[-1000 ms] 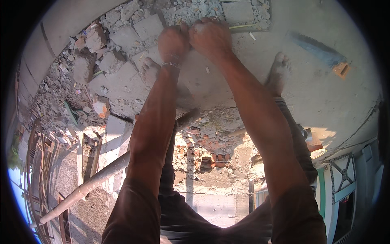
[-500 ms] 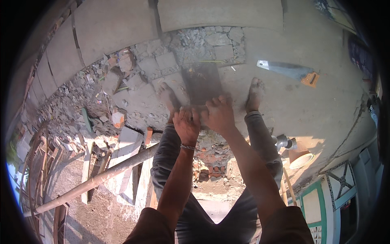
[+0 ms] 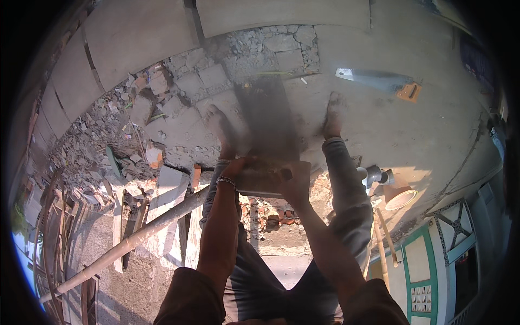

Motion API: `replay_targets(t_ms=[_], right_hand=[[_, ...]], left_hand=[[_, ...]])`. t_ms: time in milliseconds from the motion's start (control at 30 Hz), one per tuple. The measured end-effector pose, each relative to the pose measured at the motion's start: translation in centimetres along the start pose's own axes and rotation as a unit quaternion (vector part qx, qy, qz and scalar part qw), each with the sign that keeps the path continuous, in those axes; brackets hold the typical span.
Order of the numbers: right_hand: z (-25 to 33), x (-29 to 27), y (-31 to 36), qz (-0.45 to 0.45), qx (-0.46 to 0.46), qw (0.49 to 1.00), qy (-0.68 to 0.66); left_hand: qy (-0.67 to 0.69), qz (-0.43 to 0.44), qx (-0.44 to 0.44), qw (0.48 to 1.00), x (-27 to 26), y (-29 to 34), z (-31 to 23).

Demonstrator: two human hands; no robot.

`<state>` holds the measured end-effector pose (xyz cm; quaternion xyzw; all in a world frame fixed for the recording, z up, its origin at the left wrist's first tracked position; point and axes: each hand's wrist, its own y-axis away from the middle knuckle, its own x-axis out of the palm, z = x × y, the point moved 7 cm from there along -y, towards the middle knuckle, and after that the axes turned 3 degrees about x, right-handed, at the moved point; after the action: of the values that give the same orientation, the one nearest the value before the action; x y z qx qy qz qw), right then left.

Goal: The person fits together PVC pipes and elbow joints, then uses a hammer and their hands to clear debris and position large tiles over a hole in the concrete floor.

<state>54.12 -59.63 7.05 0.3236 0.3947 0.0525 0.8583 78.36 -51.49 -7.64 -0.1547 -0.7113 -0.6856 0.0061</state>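
Observation:
Between my lower legs, I have both hands on a grey-brown rectangular slab (image 3: 260, 184). My left hand (image 3: 236, 169) grips its left end, with the fingers partly lost in shadow. My right hand (image 3: 295, 183) is closed on the right part, its thumb across the face. A straight light-edged rim faces me. Beyond it a dark rectangular strip (image 3: 268, 108) stretches between my bare feet; whether it belongs to the slab or lies on the ground, I cannot tell. The slab's underside is hidden.
A handsaw (image 3: 379, 82) with an orange handle lies on concrete to the right. Broken rubble (image 3: 103, 122) covers the left. A long pole (image 3: 130, 241) slants over planks at lower left. Near my right leg stand a round light-rimmed container (image 3: 401, 199) and thin sticks (image 3: 383, 244).
Both hands have come nearer to me and moved apart, toward the slab's two ends. More of the slab's face and its near rim now show, and the dark strip looks longer.

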Motion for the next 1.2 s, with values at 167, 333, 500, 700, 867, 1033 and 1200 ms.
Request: replay_targets(t_ms=[167, 333, 500, 700, 867, 1033, 1200], right_hand=[[-14.9, 4.5, 3.6, 0.115, 0.609, 0.728, -0.292], [-9.2, 7.2, 2.9, 0.258, 0.525, 0.53, -0.613], [-6.8, 5.0, 3.3, 0.249, 0.524, 0.552, -0.599], [-2.1, -0.2, 3.1, 0.259, 0.502, 0.615, -0.55], [8.7, -4.4, -0.3, 0.267, 0.423, 0.731, -0.464], [20.9, -2.0, -4.0, 0.277, 0.381, 0.813, -0.342], [35.4, 7.1, -5.3, 0.378, 0.298, 0.849, -0.219]], left_hand=[[0.23, 0.018, -0.119, 0.966, 6.1, 3.0, -2.0], [0.359, -0.015, -0.144, 0.922, 5.7, 4.7, -2.0], [0.307, -0.048, -0.061, 0.949, 4.8, 5.7, -2.5], [0.371, -0.056, -0.02, 0.927, 6.5, 9.7, -3.0], [0.51, 0.003, 0.037, 0.859, 4.5, 17.3, -8.1], [0.652, -0.016, 0.094, 0.752, -4.3, 25.5, -14.1], [0.67, -0.061, 0.159, 0.723, -17.5, 28.0, -10.3]])
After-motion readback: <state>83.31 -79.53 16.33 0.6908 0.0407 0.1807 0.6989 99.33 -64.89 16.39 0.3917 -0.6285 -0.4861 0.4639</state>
